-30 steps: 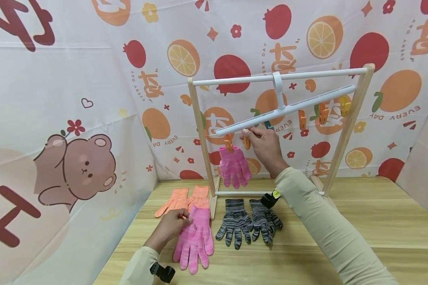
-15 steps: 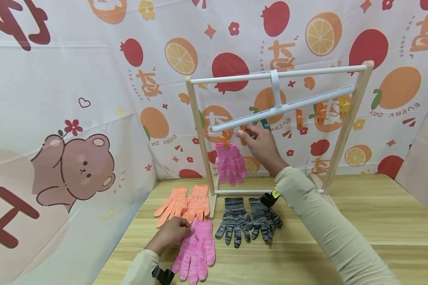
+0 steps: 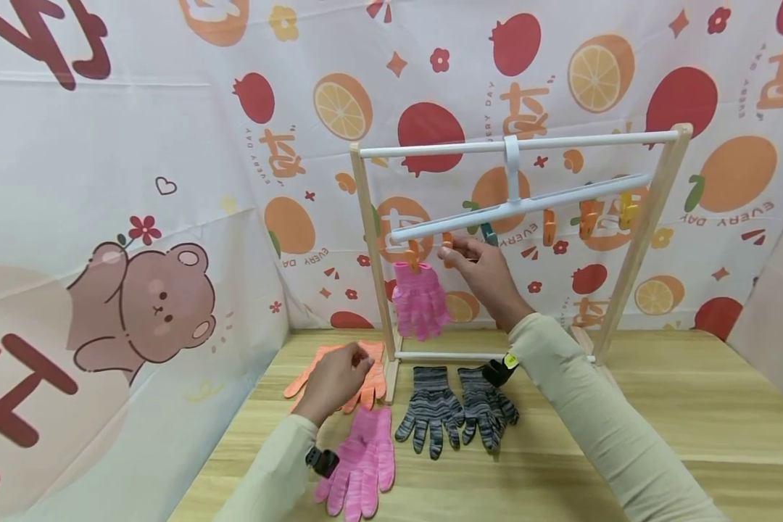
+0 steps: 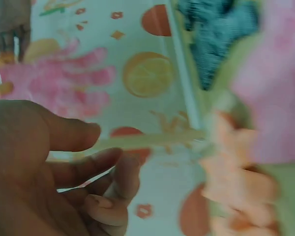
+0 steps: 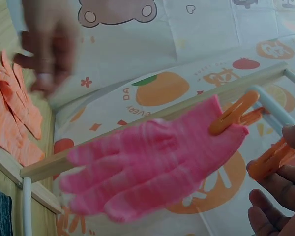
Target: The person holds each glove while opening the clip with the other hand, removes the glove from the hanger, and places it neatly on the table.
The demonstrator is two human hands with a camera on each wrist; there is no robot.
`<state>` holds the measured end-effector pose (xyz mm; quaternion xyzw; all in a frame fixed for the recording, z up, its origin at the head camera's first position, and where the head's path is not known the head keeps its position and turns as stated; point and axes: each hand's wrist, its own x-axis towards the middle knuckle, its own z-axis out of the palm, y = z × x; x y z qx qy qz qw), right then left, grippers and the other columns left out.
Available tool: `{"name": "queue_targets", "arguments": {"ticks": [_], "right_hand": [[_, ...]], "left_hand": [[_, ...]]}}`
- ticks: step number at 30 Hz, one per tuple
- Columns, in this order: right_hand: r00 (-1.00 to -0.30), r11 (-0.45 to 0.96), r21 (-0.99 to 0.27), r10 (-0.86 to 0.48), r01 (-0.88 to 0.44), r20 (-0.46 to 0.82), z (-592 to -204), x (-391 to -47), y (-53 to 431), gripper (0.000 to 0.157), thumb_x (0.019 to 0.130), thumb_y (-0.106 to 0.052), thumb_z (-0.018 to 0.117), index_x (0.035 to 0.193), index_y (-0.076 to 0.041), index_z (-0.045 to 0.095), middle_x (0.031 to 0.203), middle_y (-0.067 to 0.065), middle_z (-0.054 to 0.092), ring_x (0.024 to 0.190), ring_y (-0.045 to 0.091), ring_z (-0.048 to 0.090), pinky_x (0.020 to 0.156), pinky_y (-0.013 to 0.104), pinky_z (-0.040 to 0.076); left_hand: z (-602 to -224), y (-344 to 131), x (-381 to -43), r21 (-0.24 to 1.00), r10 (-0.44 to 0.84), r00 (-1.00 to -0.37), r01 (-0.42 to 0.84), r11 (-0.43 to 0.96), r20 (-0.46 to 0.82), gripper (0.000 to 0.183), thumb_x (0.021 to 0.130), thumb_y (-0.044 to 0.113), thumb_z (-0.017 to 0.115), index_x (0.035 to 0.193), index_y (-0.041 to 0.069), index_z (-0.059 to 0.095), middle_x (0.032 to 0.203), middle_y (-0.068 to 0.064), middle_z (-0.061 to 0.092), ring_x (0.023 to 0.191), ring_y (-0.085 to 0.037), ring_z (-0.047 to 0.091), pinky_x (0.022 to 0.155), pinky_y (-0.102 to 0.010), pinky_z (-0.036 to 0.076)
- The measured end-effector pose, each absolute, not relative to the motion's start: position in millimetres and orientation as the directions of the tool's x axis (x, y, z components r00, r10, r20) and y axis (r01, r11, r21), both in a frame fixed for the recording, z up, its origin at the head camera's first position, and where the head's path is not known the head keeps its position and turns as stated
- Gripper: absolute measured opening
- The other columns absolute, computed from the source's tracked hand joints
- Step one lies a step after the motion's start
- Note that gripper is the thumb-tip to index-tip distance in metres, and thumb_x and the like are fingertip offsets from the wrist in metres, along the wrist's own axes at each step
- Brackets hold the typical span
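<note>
My right hand [image 3: 486,279] pinches an orange clothespin [image 5: 273,160] below the low left part of a white hanger [image 3: 470,219]. Just left of it, another orange clothespin [image 5: 236,113] clips the cuff of a pink glove [image 5: 157,160], which dangles fingers down. Over a pair of orange gloves [image 3: 373,373] hovers my left hand [image 3: 336,380], its fingers loosely bent and holding nothing. A second pink glove [image 3: 365,464] lies flat on the table, partly behind the left wrist. To its right are two grey striped gloves [image 3: 431,409].
The hanger tilts down leftward from a wooden rack [image 3: 668,174] with a white top bar. Further along it hang a teal clothespin [image 3: 489,234], two orange ones and a yellow clothespin [image 3: 628,210]. A fruit-print cloth [image 3: 339,167] stands behind the wooden table [image 3: 659,406].
The pink table glove slid toward me under my left hand, which then let go and rose forward toward the rack. The right hand stays at the clothespin; the hanging glove sways a little.
</note>
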<state>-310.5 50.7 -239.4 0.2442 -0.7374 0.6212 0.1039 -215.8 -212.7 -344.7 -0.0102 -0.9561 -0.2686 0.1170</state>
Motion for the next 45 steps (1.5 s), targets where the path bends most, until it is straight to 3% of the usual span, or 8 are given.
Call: {"name": "queue_targets", "arguments": {"ticks": [6, 14, 21, 27, 35, 40, 45], "right_hand": [[-0.880, 0.101, -0.889, -0.230, -0.447, 0.417, -249.5, -311.2, 54.1, 0.046, 0.100, -0.037, 0.067, 0.134, -0.007, 0.064, 0.124, 0.007, 0.066, 0.119, 0.027, 0.058, 0.105, 0.050, 0.044], [-0.874, 0.080, -0.896, -0.271, -0.437, 0.403, -250.4, -309.9, 54.5, 0.048, 0.101, -0.031, 0.066, 0.138, -0.002, 0.060, 0.129, 0.013, 0.066, 0.123, 0.025, 0.059, 0.107, 0.047, 0.044], [-0.875, 0.143, -0.889, -0.302, -0.435, 0.379, -251.5, -307.5, 55.7, 0.044, 0.102, -0.038, 0.064, 0.130, -0.004, 0.066, 0.124, 0.011, 0.069, 0.125, 0.026, 0.057, 0.108, 0.049, 0.043], [-0.875, 0.121, -0.901, -0.322, -0.416, 0.361, -257.1, -309.0, 56.8, 0.040, 0.103, -0.034, 0.061, 0.125, -0.001, 0.068, 0.121, 0.013, 0.070, 0.126, 0.027, 0.057, 0.110, 0.051, 0.040], [-0.876, 0.147, -0.911, -0.367, -0.386, 0.312, -260.7, -308.9, 56.2, 0.043, 0.107, -0.041, 0.051, 0.121, -0.006, 0.072, 0.119, 0.009, 0.072, 0.123, 0.026, 0.059, 0.110, 0.053, 0.039], [-0.851, 0.165, -0.906, -0.440, -0.390, 0.287, -260.6, -306.8, 56.0, 0.054, 0.106, -0.051, 0.045, 0.129, -0.008, 0.070, 0.132, 0.007, 0.067, 0.130, 0.027, 0.057, 0.113, 0.053, 0.036], [-0.822, 0.219, -0.862, -0.475, -0.457, 0.315, -260.1, -304.1, 54.0, 0.053, 0.104, -0.056, 0.047, 0.126, -0.014, 0.073, 0.139, 0.001, 0.063, 0.131, 0.024, 0.054, 0.110, 0.054, 0.039]], "left_hand": [[-317.2, -192.5, -234.9, 0.529, -0.075, -0.937, 0.125, 0.840, 0.341, 0.018, 0.102, 0.028, 0.063, 0.109, 0.013, 0.069, 0.096, -0.001, 0.068, 0.069, -0.017, 0.058, 0.060, -0.036, 0.047], [-303.3, -180.4, -241.5, 0.577, -0.179, -0.867, 0.145, 0.804, 0.466, 0.023, 0.100, 0.028, 0.064, 0.113, 0.010, 0.066, 0.104, -0.006, 0.069, 0.090, -0.024, 0.066, 0.073, -0.044, 0.053], [-289.3, -171.4, -245.6, 0.595, -0.118, -0.817, 0.303, 0.744, 0.564, 0.024, 0.100, 0.025, 0.066, 0.118, 0.009, 0.066, 0.108, -0.005, 0.065, 0.076, -0.019, 0.060, 0.066, -0.038, 0.050], [-282.1, -161.1, -249.3, 0.601, -0.043, -0.808, 0.401, 0.692, 0.588, 0.021, 0.100, 0.021, 0.066, 0.117, 0.009, 0.067, 0.104, -0.004, 0.065, 0.071, -0.017, 0.059, 0.061, -0.034, 0.050], [-279.0, -150.5, -251.2, 0.623, -0.072, -0.794, 0.413, 0.665, 0.604, 0.010, 0.101, 0.017, 0.063, 0.100, 0.008, 0.067, 0.080, -0.006, 0.061, 0.064, -0.019, 0.055, 0.054, -0.033, 0.047], [-277.9, -146.7, -250.0, 0.644, -0.085, -0.798, 0.412, 0.644, 0.596, 0.010, 0.101, 0.017, 0.064, 0.096, 0.009, 0.067, 0.079, -0.004, 0.063, 0.063, -0.019, 0.055, 0.053, -0.032, 0.047], [-276.7, -144.1, -249.0, 0.648, -0.087, -0.797, 0.416, 0.637, 0.597, 0.009, 0.100, 0.015, 0.064, 0.097, 0.008, 0.069, 0.085, -0.006, 0.068, 0.068, -0.020, 0.060, 0.058, -0.032, 0.049]]}}
